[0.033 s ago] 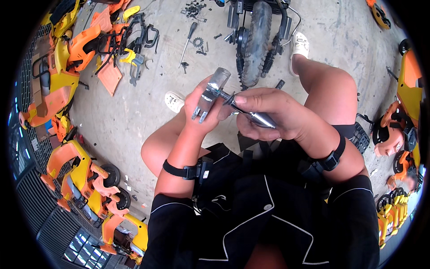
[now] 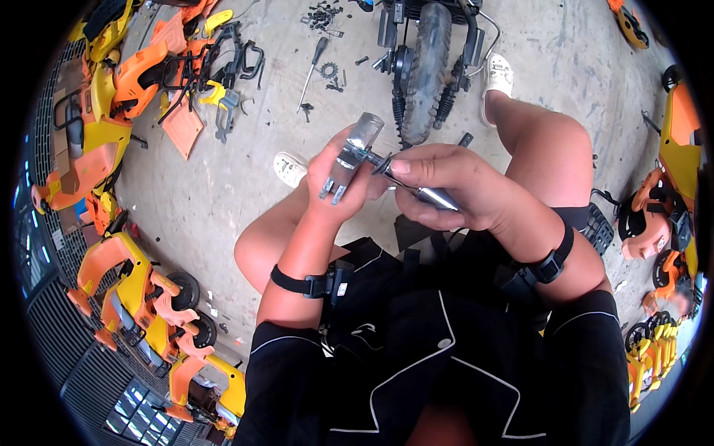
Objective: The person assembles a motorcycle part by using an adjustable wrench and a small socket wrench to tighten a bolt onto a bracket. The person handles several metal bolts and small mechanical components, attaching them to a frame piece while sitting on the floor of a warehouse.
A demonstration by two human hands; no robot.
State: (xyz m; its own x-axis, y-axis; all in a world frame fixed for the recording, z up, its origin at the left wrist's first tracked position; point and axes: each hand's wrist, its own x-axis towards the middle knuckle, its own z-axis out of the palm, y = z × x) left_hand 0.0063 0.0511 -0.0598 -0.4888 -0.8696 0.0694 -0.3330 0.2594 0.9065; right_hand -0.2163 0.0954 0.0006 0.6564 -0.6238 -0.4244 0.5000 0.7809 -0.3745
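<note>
Gripping metal part (image 2: pixel 353 156), left hand (image 2: pixel 336 186) closed around it, part upright above knees, prongs pointing down. Right hand (image 2: pixel 446 186) wrapped tight on silver tool (image 2: pixel 420 189), tip touching part's middle. Black straps on both wrists. Beyond hands: concrete floor (image 2: pixel 223 186), wheel (image 2: pixel 428 67) standing just ahead. Screwdriver (image 2: pixel 312 70) and loose bolts (image 2: pixel 323 15) lying farther out. Orange-yellow toy vehicles (image 2: pixel 111 89) piled far left.

Small grey metal part (image 2: pixel 355 154), shiny, tilted, held up mid-scene. Silver tool (image 2: pixel 424 192) lies slanted, tip touching part's right side.
</note>
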